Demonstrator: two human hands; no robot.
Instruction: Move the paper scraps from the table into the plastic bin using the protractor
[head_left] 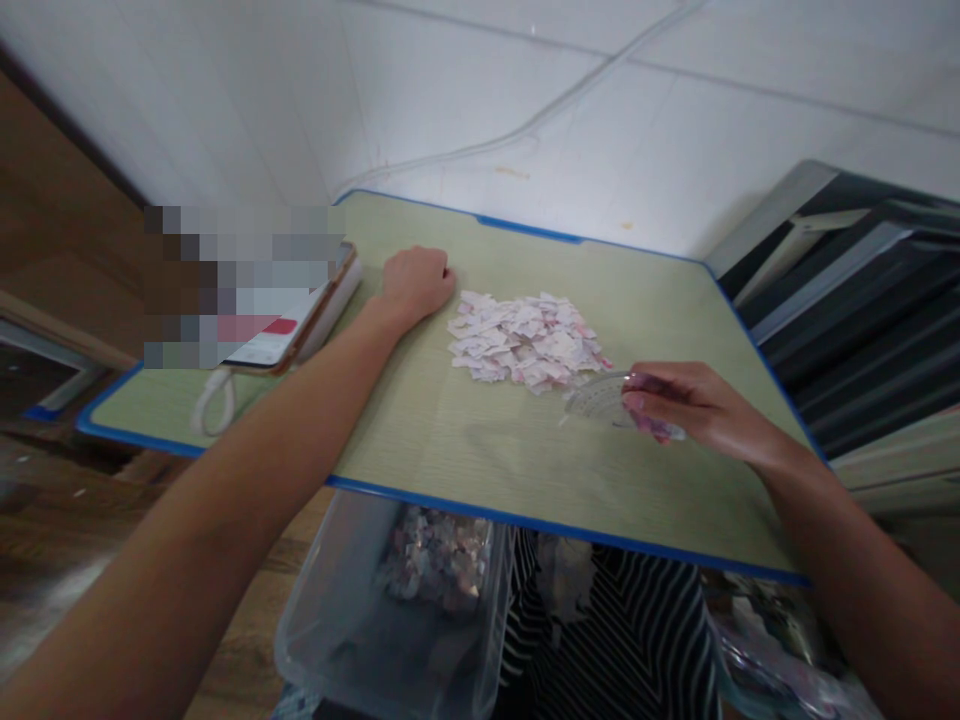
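Observation:
My right hand (675, 405) grips a clear plastic protractor (596, 395) between thumb and fingers, low over the right half of the table. The protractor's curved edge points left, close to the lower right edge of a pile of small torn paper scraps (525, 335). The scraps are whitish with faint pink marks and lie heaped in the middle of the table. To the left of the pile, my left hand (418, 280) rests on the tabletop, curled into a loose fist with nothing showing in it. Its fingertips are hidden from view.
The pale green table (450, 440) has a blue rim. On its left, a phone (277, 340) lies on a white box, with a white loop strap hanging. Below the front edge stands a clear plastic bin (315, 600) holding more scraps. Dark folded frames (862, 290) lean at right.

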